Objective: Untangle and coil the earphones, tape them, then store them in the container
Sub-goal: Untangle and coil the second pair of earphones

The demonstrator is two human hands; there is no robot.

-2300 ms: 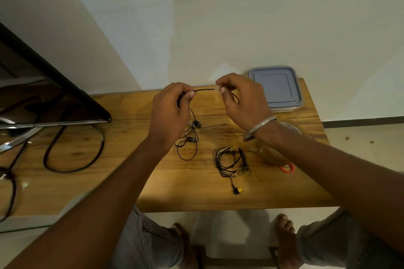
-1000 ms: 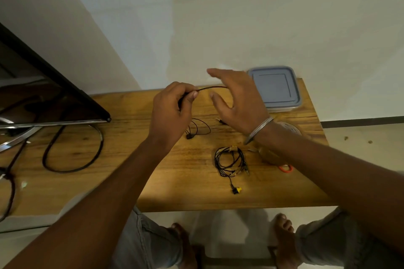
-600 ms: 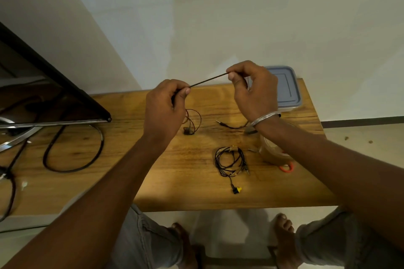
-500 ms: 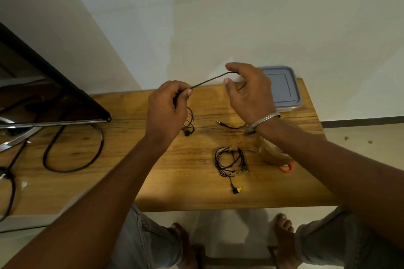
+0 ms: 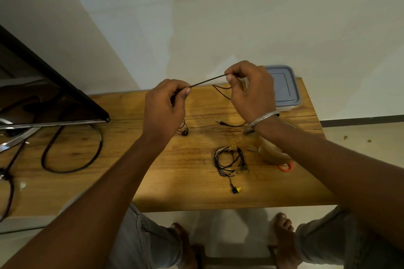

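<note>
A black earphone cable (image 5: 207, 81) is stretched taut in the air between both hands above the wooden table (image 5: 131, 159). My left hand (image 5: 164, 109) grips one end, with earbuds (image 5: 184, 132) dangling below it. My right hand (image 5: 251, 91) pinches the other part; a loop hangs under it and the jack plug (image 5: 218, 121) lies on the table. A second black earphone (image 5: 229, 160), coiled, with a yellow tip, lies nearer the front edge. The grey lidded container (image 5: 284, 87) sits at the back right. A brown tape roll (image 5: 271, 150) is partly hidden by my right forearm.
A dark monitor (image 5: 43, 94) on a metal stand occupies the left of the table, with a thick black cable (image 5: 72, 159) looped beside it. An orange object (image 5: 286, 167) peeks from under my right arm. A white wall lies right behind the table.
My right hand let go of the cable, reached along it and pinched it again, drawing it taut. The dangling loops under my left hand have got shorter.
</note>
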